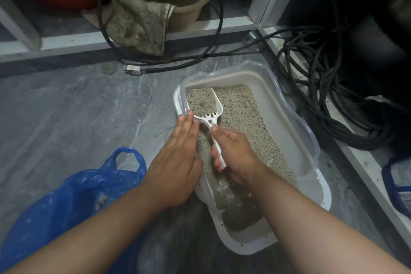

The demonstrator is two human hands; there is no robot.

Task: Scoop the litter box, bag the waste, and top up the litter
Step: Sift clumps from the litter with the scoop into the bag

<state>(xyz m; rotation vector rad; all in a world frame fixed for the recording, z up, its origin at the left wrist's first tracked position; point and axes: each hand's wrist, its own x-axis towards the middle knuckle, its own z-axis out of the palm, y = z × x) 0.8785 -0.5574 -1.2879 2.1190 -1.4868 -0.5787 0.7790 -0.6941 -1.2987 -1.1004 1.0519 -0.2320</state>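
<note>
Head view: scoop [203, 104] heaped with litter, sitting over far end of litter box [287, 135]; right hand [233, 153] gripping its handle; left hand [178, 162] lying flat, fingers extended, fingertips touching scoop; blue bag [73, 196] lying on floor [66, 113] left.

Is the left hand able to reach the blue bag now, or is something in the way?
Probably yes. The left hand is open, holding nothing, and the blue bag lies on the floor beside its forearm, with nothing between them.
</note>
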